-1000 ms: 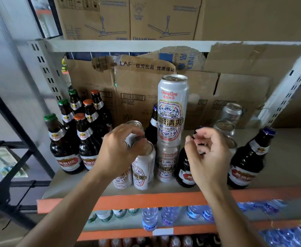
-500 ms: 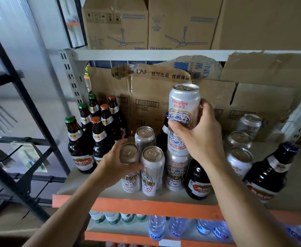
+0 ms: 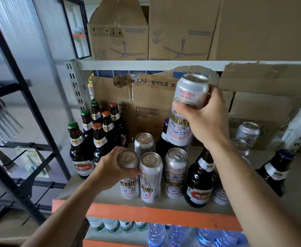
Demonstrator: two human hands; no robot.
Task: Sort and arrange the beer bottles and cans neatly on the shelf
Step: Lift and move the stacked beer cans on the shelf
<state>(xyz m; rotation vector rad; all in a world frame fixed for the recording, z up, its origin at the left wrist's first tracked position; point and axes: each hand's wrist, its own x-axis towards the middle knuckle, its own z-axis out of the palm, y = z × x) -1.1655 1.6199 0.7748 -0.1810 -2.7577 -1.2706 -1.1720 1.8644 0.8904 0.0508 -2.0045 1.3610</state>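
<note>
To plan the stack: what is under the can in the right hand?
Another upright can, same print; its lid shows whole, so the held can in the right hand is off it. The dark bottle behind is mostly covered.

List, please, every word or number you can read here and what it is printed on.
"ChongQing": raised can, gripped by the right hand.
"Chong Qing": standing can in the front row.
"LAF 拉芳出品": cardboard sheet at the back.
"300ml", upside down: same sheet.
"DIAMOND", bottom cut off: fan box above.
Too blurred: bottle labels, box small print, and the front-left can that the left hand grips.
</note>
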